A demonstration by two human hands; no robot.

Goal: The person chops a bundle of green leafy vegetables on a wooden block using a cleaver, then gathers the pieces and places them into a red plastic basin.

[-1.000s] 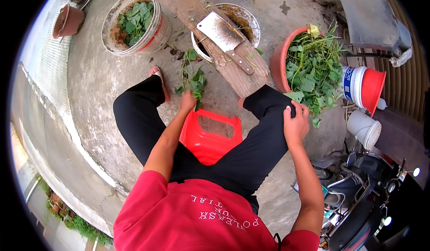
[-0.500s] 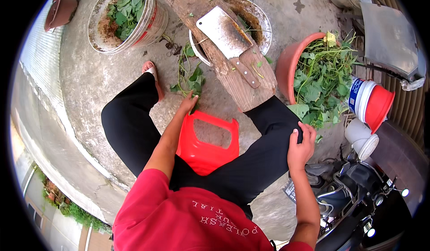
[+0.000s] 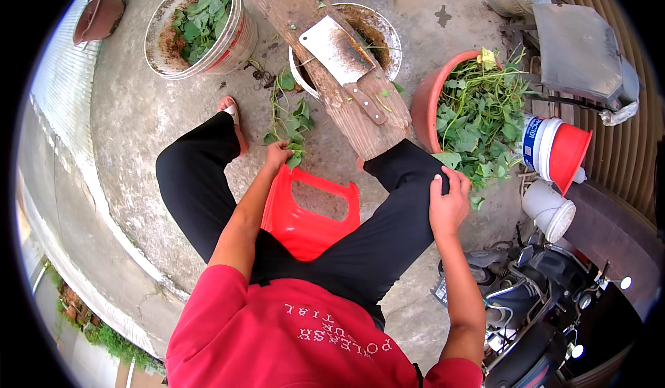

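My left hand (image 3: pixel 277 154) grips a leafy green vine (image 3: pixel 291 123) above the concrete between my legs, beside the red plastic stool (image 3: pixel 308 234). My right hand (image 3: pixel 449 201) rests over my right knee with fingers apart and nothing held. A cleaver (image 3: pixel 334 50) with a wooden handle lies on a weathered plank (image 3: pixel 350 125), which crosses a white-rimmed basin (image 3: pixel 388 41). At the right, a terracotta-coloured tub (image 3: pixel 429 97) is heaped with vines and leaves (image 3: pixel 481 111). At the upper left, a dirty white bucket (image 3: pixel 235 48) has chopped-looking green leaves in it.
A brown bucket (image 3: pixel 97 17) stands at the far left. At the right are red and white buckets (image 3: pixel 568 152), a small white bucket (image 3: pixel 547 208), a grey metal object (image 3: pixel 575 48), a corrugated surface (image 3: pixel 620 145) and a parked motorbike (image 3: pixel 526 291).
The view has shifted slightly as my head moved. My left hand still holds the vine and has moved slightly left; my right hand stays on the knee.
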